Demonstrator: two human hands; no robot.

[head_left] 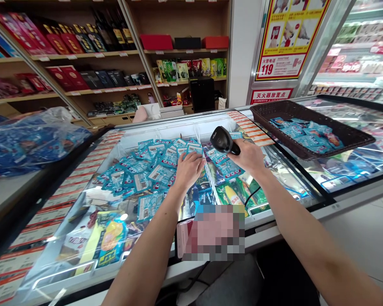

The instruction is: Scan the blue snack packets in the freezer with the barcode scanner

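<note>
Meanwhile the right hand [249,156] grips the scanner [224,141] just above the blue packets [159,172], left hand [189,169] flat open on them

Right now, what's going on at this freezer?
A person leans over an open chest freezer in a shop. Their right hand grips a black handheld scanner, held just above a heap of blue packets inside. Their left hand rests with fingers spread on those packets. A dark basket on the glass lid to the right holds more of them, and a clear bag of blue packs lies at the left.
</note>
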